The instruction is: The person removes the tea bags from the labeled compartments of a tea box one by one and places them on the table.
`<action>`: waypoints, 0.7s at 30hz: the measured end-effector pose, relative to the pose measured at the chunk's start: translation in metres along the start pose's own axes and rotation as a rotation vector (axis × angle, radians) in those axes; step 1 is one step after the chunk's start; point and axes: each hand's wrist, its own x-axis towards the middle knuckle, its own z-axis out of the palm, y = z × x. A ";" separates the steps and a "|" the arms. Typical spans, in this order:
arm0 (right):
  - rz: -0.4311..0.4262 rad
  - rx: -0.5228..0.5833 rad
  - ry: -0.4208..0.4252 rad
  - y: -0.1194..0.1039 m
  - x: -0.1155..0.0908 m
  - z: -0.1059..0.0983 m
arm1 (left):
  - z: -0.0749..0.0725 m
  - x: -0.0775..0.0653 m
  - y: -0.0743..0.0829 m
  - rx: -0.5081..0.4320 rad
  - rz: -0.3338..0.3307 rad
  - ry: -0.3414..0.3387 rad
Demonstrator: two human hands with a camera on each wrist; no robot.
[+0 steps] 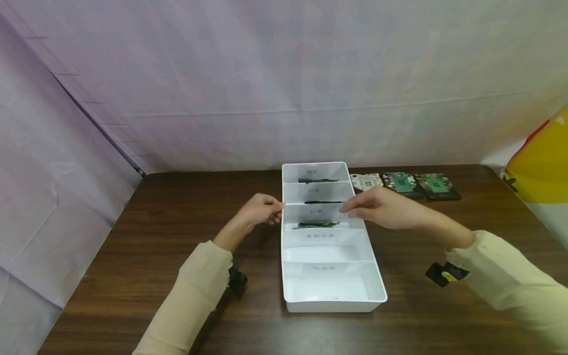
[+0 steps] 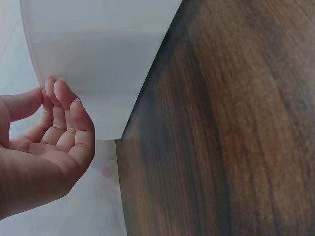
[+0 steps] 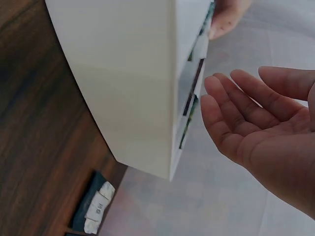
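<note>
A long white divided tray (image 1: 335,306) stands on the table, with a printed label in each of its several compartments. Thin dark packets stand on edge in the three farthest ones: a far packet (image 1: 318,180), a middle packet (image 1: 326,202) and a near packet (image 1: 317,225). My left hand (image 1: 265,209) pinches the tray's left rim between thumb and fingers, as the left wrist view (image 2: 54,128) also shows. Over the right rim hovers my right hand (image 1: 390,207), fingers relaxed and holding nothing. The two nearest compartments hold no packets.
Beyond my right hand lie three flat patterned packets: a pale one (image 1: 366,181), a green-labelled one (image 1: 401,184) and another green-labelled one (image 1: 437,185). A pale curtain (image 1: 266,88) hangs behind the brown wooden table (image 1: 199,197). Yellow cloth (image 1: 541,167) shows at the right.
</note>
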 end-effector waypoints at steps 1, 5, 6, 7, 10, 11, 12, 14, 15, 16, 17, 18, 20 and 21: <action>-0.009 0.004 0.000 0.001 0.001 0.002 | 0.000 0.000 0.000 0.002 0.001 0.000; -0.040 0.021 -0.003 0.005 0.002 0.009 | 0.000 0.000 -0.001 0.005 0.006 -0.003; -0.044 0.020 -0.004 0.007 0.002 0.011 | 0.000 0.000 -0.001 0.006 0.008 -0.005; -0.044 0.019 -0.006 0.008 0.002 0.013 | 0.000 0.000 0.000 0.008 0.010 -0.006; -0.032 0.019 -0.022 0.011 0.004 0.017 | 0.000 0.000 0.000 0.008 0.008 -0.005; -0.028 0.020 -0.027 0.011 0.004 0.018 | 0.000 -0.001 0.000 0.008 0.006 -0.004; -0.026 0.020 -0.031 0.012 0.004 0.019 | 0.000 0.000 0.000 0.010 0.008 -0.004; -0.029 0.025 -0.038 0.012 0.004 0.020 | -0.001 0.000 0.000 0.010 0.009 -0.005; -0.033 0.026 -0.038 0.012 0.004 0.021 | -0.001 0.000 0.000 0.009 0.009 -0.005; -0.038 0.026 -0.038 0.012 0.004 0.021 | -0.001 0.000 0.000 0.007 0.008 -0.006; -0.043 0.026 -0.037 0.012 0.004 0.022 | -0.001 0.000 0.000 0.006 0.008 -0.007; -0.049 0.026 -0.035 0.012 0.004 0.022 | -0.001 0.000 0.000 0.007 0.008 -0.008; -0.054 0.026 -0.032 0.013 0.005 0.024 | -0.001 0.000 0.000 0.004 0.005 -0.009; -0.061 0.028 -0.032 0.013 0.005 0.024 | -0.001 0.000 0.000 0.002 0.002 -0.008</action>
